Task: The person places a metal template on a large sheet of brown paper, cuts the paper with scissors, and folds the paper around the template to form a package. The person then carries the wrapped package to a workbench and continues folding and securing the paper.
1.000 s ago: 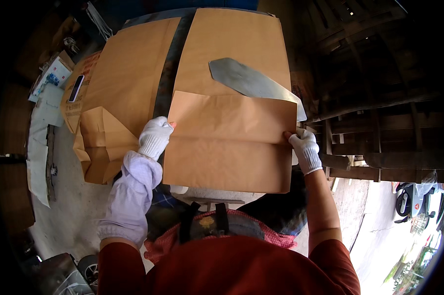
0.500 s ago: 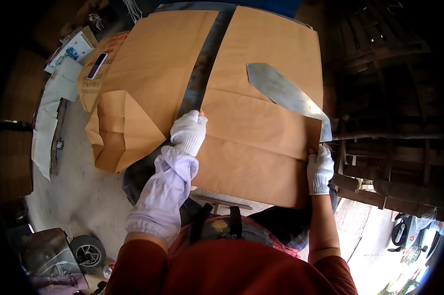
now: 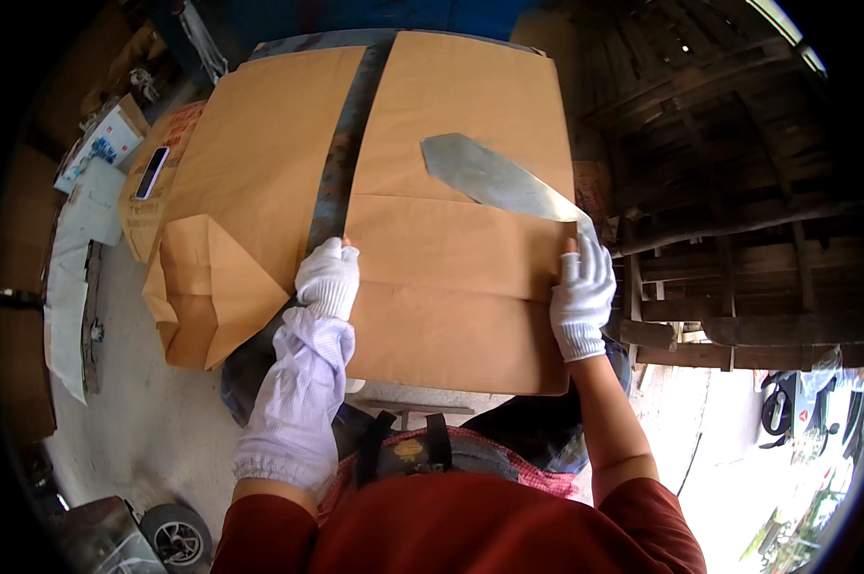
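Note:
A brown paper sheet (image 3: 451,330) with a folded-over lower part lies in front of me, its near edge toward my body. My left hand (image 3: 329,277), in a white fingerless glove, is closed on the sheet's left edge. At the right edge my right hand (image 3: 583,292), gloved alike, has its fingers stretched out and its thumb by the fold's corner. Those fingers reach the narrow end of a flat, pointed metal plate (image 3: 494,177), which lies slantwise on the upper paper, partly covered by the fold.
Left of a dark table strip (image 3: 334,177) lies another brown paper stack (image 3: 269,124), with a crumpled folded piece (image 3: 198,287) nearer me. A phone (image 3: 152,172) rests farther left. Wooden framework (image 3: 738,258) stands at right; a wheel (image 3: 176,536) is at lower left.
The view has shifted, so the table sits farther left. My right hand's fingers have straightened and moved up along the paper edge to the plate's tip. My left hand keeps its hold.

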### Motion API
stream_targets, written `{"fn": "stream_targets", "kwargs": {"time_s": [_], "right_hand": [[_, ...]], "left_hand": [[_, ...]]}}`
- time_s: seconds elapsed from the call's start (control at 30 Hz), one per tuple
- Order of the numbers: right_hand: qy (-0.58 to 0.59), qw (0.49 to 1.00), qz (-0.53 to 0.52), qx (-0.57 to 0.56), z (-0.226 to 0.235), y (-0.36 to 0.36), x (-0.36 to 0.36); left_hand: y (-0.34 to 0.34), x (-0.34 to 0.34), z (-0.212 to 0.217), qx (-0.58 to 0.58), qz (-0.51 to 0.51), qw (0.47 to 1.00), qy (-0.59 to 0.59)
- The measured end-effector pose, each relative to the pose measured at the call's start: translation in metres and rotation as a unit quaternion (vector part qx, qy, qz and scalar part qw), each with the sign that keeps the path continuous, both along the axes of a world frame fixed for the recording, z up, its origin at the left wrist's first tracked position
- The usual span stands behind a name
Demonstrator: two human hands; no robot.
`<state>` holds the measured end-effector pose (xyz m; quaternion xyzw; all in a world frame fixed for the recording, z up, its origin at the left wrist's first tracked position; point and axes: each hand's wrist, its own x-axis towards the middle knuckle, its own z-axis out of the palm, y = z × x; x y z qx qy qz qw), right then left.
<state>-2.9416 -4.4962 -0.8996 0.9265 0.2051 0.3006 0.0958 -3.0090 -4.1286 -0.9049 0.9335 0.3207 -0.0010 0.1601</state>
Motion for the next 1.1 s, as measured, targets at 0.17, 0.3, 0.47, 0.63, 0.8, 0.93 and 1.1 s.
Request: {"fn": "stream_targets", "kwargs": {"time_s": [0.17,0.3,0.47,0.63,0.8,0.93,1.1], "right_hand": [[0.200,0.952,0.204,0.114,0.015,0.063,-0.001],[0.221,0.947,0.202,0.115,0.015,0.057,0.005],[0.256,0.938,0.201,0.120,0.032,0.108,0.008],[0.228,0.933,0.261,0.099,0.016,0.115,0.014],[0.188,0.970,0.115,0.101,0.014,0.005,0.003],[0.203,0.921,0.193,0.272,-0.020,-0.019,0.014],[0.201,0.928,0.155,0.273,-0.005,-0.010,0.006]], "left_hand": [[0.008,0.000,-0.006,0.021,-0.033,0.998,-0.050],[0.002,0.017,0.044,0.014,-0.072,0.982,0.174],[-0.022,0.026,0.046,0.249,-0.470,0.838,-0.122],[-0.044,0.026,0.020,0.082,-0.507,0.837,-0.190],[0.023,-0.007,-0.006,0.016,-0.400,0.898,-0.183],[-0.003,0.008,0.023,0.135,-0.401,0.901,-0.093],[-0.037,0.058,0.070,0.091,-0.374,0.922,-0.044]]}}
